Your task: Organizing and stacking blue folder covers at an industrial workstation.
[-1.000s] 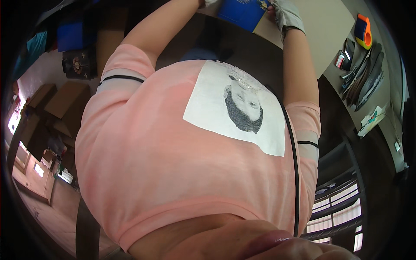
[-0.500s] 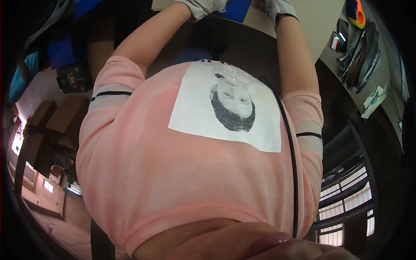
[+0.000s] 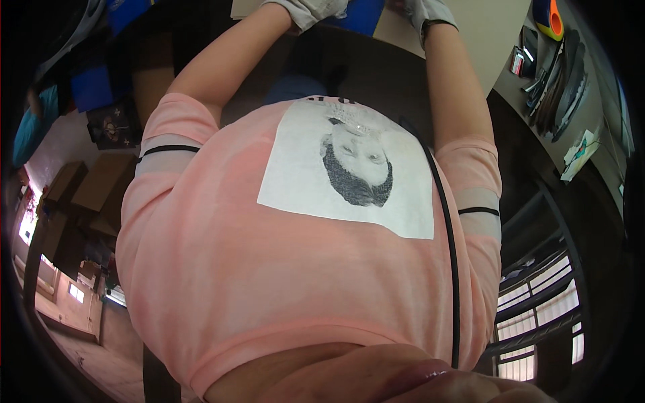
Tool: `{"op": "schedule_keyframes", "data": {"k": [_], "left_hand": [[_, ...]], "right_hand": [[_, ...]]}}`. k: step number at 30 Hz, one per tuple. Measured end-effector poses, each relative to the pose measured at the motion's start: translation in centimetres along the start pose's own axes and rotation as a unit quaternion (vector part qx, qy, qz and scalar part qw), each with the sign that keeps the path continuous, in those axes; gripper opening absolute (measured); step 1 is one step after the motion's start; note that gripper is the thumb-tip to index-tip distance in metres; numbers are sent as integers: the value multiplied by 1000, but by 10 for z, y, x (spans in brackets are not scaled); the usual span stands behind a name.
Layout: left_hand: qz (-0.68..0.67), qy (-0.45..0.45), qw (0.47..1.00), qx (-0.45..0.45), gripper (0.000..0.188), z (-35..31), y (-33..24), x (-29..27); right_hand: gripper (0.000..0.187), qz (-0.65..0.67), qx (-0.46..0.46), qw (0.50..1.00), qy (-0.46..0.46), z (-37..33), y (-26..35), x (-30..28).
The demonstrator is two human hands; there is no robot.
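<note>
My left hand (image 3: 314,9), in a pale work glove, is at the top edge beside a flat blue sheet or panel (image 3: 359,18). My right hand (image 3: 430,12) wears a similar glove, with a dark band at the wrist, and rests over or just above a beige surface (image 3: 470,40). The top edge cuts off the fingers of both hands, so whatever they touch or hold is hidden. The blue piece lies between the two hands, bordering the beige surface.
At the upper right lie an orange, yellow and blue object with a round hole (image 3: 552,20) and a stack of dark curved pieces (image 3: 563,80). Cardboard boxes (image 3: 104,181) stand on the left, near a person's teal clothing (image 3: 40,124). A dark metal frame (image 3: 564,228) is at lower right.
Both gloved hands have shifted very slightly up and left in the picture. The rest of the view has moved only a little.
</note>
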State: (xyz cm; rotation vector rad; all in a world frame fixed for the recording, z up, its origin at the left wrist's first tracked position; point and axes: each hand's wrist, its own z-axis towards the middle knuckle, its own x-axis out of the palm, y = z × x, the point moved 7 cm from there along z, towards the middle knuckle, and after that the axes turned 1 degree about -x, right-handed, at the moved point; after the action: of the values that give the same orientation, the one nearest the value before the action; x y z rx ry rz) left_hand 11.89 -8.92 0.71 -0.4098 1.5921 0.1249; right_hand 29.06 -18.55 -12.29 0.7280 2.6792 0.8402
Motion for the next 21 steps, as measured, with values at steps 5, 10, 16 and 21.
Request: {"op": "schedule_keyframes", "data": {"k": [5,10,16,21], "left_hand": [[-83,-186,979,3,67,56,64,1],[56,-85,993,63,71,116,67,-1],[11,10,999,-36,72,117,56,-17],[30,-127,991,7,72,129,94,30]], "right_hand": [[23,139,39,989,10,10,-8,-8],[21,89,-12,996,-3,7,-1,8],[24,-67,-46,995,-65,19,-11,-27],[23,-45,-43,996,-57,-15,15,1]]}}
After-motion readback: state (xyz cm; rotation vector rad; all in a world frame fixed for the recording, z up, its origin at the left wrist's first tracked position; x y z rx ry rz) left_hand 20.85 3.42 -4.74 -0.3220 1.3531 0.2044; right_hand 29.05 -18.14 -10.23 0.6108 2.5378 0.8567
